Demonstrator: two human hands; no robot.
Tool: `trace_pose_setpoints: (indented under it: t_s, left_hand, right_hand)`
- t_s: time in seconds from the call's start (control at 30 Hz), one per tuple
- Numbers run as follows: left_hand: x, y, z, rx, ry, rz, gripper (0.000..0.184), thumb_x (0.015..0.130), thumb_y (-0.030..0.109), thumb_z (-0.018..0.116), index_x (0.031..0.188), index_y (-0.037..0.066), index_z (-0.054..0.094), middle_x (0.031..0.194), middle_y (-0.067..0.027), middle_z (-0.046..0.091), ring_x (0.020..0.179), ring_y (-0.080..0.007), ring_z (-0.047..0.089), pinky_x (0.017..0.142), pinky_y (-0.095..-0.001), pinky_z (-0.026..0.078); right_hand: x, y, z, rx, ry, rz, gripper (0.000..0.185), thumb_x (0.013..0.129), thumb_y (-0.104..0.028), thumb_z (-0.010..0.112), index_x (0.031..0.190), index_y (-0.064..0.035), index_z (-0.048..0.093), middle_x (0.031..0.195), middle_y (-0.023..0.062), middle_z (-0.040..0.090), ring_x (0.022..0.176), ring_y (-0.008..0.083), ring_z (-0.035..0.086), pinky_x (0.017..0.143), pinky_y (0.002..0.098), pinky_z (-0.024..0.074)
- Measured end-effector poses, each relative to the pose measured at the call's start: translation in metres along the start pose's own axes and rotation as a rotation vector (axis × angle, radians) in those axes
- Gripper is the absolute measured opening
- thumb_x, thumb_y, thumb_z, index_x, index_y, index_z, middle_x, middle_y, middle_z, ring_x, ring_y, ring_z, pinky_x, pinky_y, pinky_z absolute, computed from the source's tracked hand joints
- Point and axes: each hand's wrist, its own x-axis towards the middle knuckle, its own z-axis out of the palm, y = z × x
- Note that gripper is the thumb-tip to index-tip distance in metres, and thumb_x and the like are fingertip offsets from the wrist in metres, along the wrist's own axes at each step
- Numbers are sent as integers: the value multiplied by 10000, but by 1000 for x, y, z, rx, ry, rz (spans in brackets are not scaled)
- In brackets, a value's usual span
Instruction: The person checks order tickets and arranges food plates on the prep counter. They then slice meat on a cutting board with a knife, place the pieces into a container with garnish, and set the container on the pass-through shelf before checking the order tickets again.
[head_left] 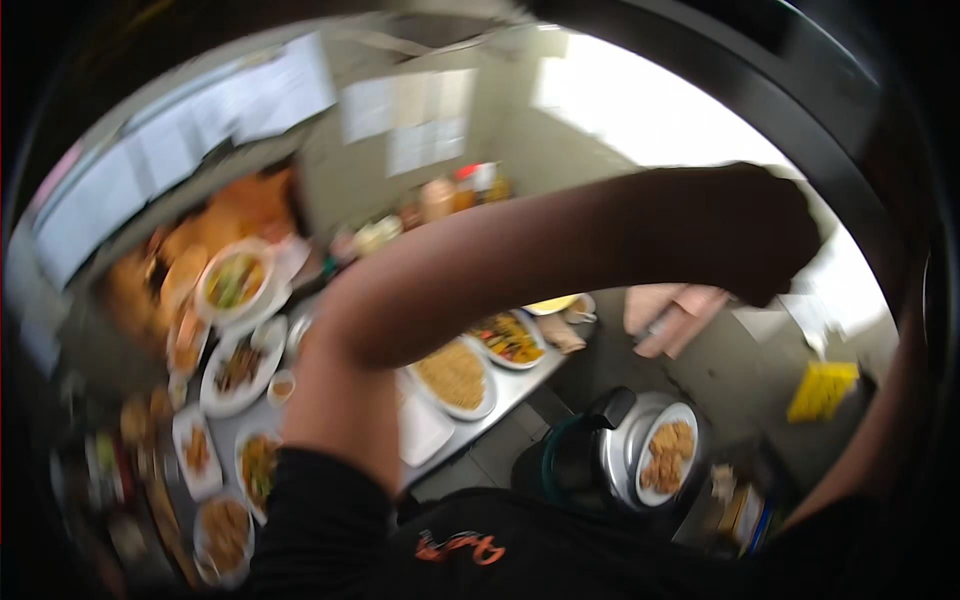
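My left arm reaches across the middle of the view, and my left hand (770, 235) is a dark, blurred shape at the upper right, in front of the bright area. Its fingers cannot be made out, nor anything in them. Below its wrist, pinkish-brown papers or cloths (675, 315) hang by the wall. My right forearm (885, 430) rises along the right edge, and its hand is lost from view. Under my left arm are a plate of rice or noodles (453, 375) and an oval plate of colourful food (510, 338).
Several dishes stand at the left, among them a soup bowl (235, 282) and a white plate (242, 370) of dark food. A plate of fried pieces (668, 455) rests on a round metal lid (622, 455). Bottles (463, 190) line the wall. A yellow object (822, 390) is at right.
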Motion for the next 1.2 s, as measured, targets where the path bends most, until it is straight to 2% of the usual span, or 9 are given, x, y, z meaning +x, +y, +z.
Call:
trace_pose_setpoints:
  t_s: [0.27,0.43,0.63,0.8,0.93,0.97,1.03,1.07,1.2]
  left_hand:
    - [164,17,113,-320,61,-39,541,928,431,558,1338,82,509,1277,-160,596,1104,-300,622,963,-470,506]
    - [224,47,153,-992,176,-10,627,923,522,521,1373,89,476,1320,-162,567,1152,-315,596,987,-493,493]
    - [208,77,143,-1881,397,184,732,917,632,476,1415,97,436,1371,-164,532,1210,-333,565,1015,-520,477]
    - [124,93,119,-2253,666,227,821,913,723,439,1450,103,403,1414,-166,503,1258,-348,539,1039,-542,464]
    - [-20,99,121,-2229,1024,-274,979,847,824,433,1491,93,331,1438,-154,469,1293,-326,514,1079,-548,434]
    - [-57,104,128,-2132,1224,-422,993,838,822,448,1510,104,305,1412,-142,490,1293,-307,515,1086,-525,434]
    - [-150,129,154,-1952,1334,-567,969,866,790,430,1537,111,271,1468,-138,451,1364,-294,460,1127,-508,400]
    - [-192,151,166,-1819,1373,-684,933,902,750,416,1562,117,231,1527,-120,405,1405,-294,418,1148,-516,371]
    - [-309,257,177,-1651,1555,-1116,851,939,626,537,1562,123,251,1563,-110,370,1413,-278,407,1166,-484,349]
  right_hand:
    - [-37,40,72,118,-45,34,240,975,-252,583,1035,-30,651,1134,188,640,1143,350,599,982,459,489]
    - [-59,34,90,226,-5,1,263,978,-265,583,1049,-22,652,1179,201,630,1178,370,583,1004,473,476]
    - [-101,-14,89,433,159,-82,291,981,-281,583,1067,-12,653,1232,217,619,1221,394,563,1030,489,461]
    - [-200,-131,46,940,264,-302,314,984,-295,583,1081,-4,654,1277,230,609,1256,413,546,1053,503,449]
    - [-326,-256,-7,1471,-158,-617,333,986,-305,583,1092,2,654,1313,241,602,1284,429,533,1070,514,439]
    - [-357,-288,-19,1455,-325,-760,338,987,-308,583,1095,4,654,1322,244,600,1291,433,530,1075,516,436]
    - [-415,-353,-48,1044,-467,-1186,683,753,-453,788,1306,-115,571,1496,209,447,1414,456,366,1142,547,360]
    - [-444,-373,-37,1051,-556,-1258,838,702,-484,804,1421,-177,500,1574,202,315,1465,472,244,1158,582,320]
    - [-567,-457,-31,1118,-736,-1449,912,757,-532,773,1533,-239,393,1601,233,224,1471,529,151,1137,633,254]
